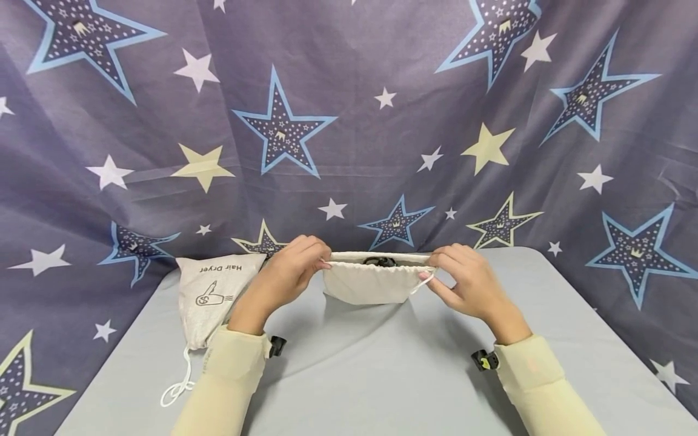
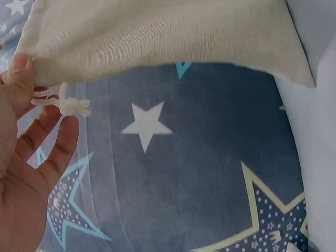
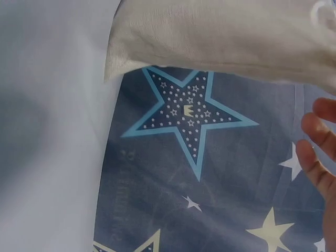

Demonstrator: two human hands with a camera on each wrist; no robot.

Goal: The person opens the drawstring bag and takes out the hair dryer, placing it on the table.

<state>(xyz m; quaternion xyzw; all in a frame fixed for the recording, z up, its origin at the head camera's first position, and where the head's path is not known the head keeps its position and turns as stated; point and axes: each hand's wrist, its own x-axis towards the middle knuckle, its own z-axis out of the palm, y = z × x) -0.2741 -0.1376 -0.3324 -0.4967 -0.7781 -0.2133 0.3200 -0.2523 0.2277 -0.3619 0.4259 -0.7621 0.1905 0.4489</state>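
A cream cloth drawstring bag (image 1: pixel 364 284) stands upright at the back of the table, its mouth spread wide. Inside the mouth a dark, looped object (image 1: pixel 382 261) shows; its kind I cannot tell. My left hand (image 1: pixel 289 269) pinches the left corner of the rim between thumb and fingers. In the left wrist view a knotted drawstring (image 2: pixel 71 106) hangs by that hand's fingers. At the opposite corner, my right hand (image 1: pixel 471 278) grips the rim, with a white cord (image 1: pixel 422 283) beside the thumb. The right wrist view shows the bag's cloth (image 3: pixel 210 42) above several fingertips (image 3: pixel 310 152).
A second drawstring bag (image 1: pixel 215 297), printed "Hair Dryer", lies left of my left forearm. Its white cord (image 1: pixel 177 390) trails toward the table's left edge. The grey table (image 1: pixel 376 375) ends at a star-patterned curtain (image 1: pixel 349 151) behind the upright bag.
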